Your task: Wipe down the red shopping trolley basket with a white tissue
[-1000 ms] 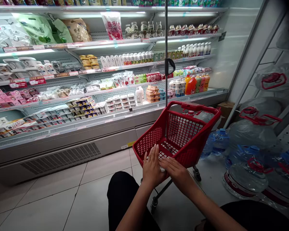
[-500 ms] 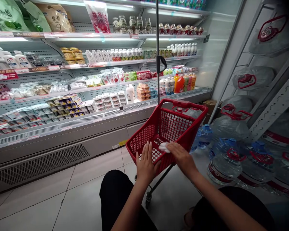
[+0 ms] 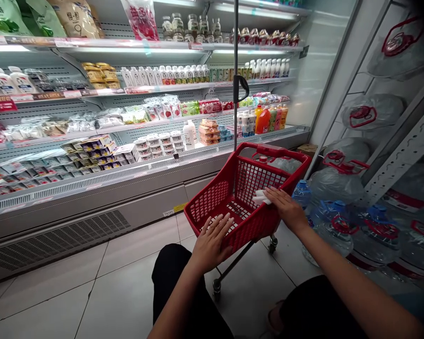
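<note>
A red plastic shopping cart on metal legs with casters stands in front of me. My left hand rests over the cart's near rim, its fingers stretched out and holding nothing. Farther right along the same rim, my right hand presses a folded white tissue or cloth against the edge, with its fingers curved over the inside. Whether the white piece is paper or fabric I cannot tell. Through the lattice the basket's floor shows.
A refrigerated dairy case runs along the left and back, its shelves full of bottles and tubs. A glass door handle rises behind the cart. Large water jugs crowd the floor at right. My bent knee is near the cart.
My right hand has slid right and up along the cart's rim with the white piece. My left hand has lowered, its fingers now over the rim. The view has shifted slightly.
</note>
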Demonstrator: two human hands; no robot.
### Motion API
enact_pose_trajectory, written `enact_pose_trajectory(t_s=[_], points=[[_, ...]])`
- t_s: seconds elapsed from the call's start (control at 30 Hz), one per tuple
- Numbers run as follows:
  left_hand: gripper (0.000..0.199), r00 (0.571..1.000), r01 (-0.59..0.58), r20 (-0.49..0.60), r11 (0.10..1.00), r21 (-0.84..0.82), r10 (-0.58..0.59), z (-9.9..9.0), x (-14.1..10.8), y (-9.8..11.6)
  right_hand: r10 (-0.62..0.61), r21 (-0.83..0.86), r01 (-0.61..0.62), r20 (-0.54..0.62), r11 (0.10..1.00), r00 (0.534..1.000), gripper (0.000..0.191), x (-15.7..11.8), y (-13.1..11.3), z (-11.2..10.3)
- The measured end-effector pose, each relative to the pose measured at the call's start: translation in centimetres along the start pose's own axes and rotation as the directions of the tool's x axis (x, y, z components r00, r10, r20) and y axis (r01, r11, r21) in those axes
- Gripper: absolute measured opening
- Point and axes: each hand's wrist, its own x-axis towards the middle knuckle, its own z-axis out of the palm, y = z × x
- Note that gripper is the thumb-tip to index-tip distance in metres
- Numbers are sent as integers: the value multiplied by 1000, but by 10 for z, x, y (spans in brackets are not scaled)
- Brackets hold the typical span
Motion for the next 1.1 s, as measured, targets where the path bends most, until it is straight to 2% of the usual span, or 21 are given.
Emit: enact_pose_trajectory(t_s=[0.13, 0.23, 0.3, 0.4, 0.5, 0.6, 0.67, 0.77, 0.87, 1.0, 1.1], points=[[88, 999, 25, -32, 1000, -3, -25, 3, 9, 6, 95, 5, -95, 4, 995, 995, 68, 12, 4, 15], [87, 993, 67, -92, 998, -6, -67, 13, 18, 16, 180, 0, -180, -11, 984, 984, 68, 19, -2, 25], [88, 983, 118, -138, 993, -13, -119, 20, 23, 23, 182, 10, -182, -2, 983, 983, 65, 22, -12, 28], [94, 963, 196, -183, 980, -29, -198, 29, 29, 36, 120, 39, -122, 39, 992, 992, 59, 18, -45, 25], [100, 953, 223, -200, 974, -43, -227, 30, 29, 47, 56, 92, -61, 60, 994, 997, 58, 5, -95, 16], [103, 975, 130, -174, 990, -49, -137, 22, 25, 43, -27, 168, 18, 52, 986, 998, 61, -11, -136, 4], [109, 992, 10, -123, 999, -40, -15, 13, 21, 27, -93, 212, 79, 57, 974, 994, 63, -20, -146, -3], [119, 995, -69, -71, 998, 8, 70, 1, 17, -10, -177, 267, 149, 82, 952, 981, 64, -24, -127, -9], [117, 996, -88, -19, 996, 29, 88, -1, 16, -37, -126, 259, 98, 94, 961, 988, 65, -16, -87, -7], [108, 994, -109, 19, 994, 10, 108, 5, 22, -41, 15, 180, -33, 100, 983, 995, 63, 0, -45, 2], [112, 997, -76, -3, 997, 7, 76, 12, 30, -32, 92, 139, -106, 103, 985, 990, 63, 7, -40, 9]])
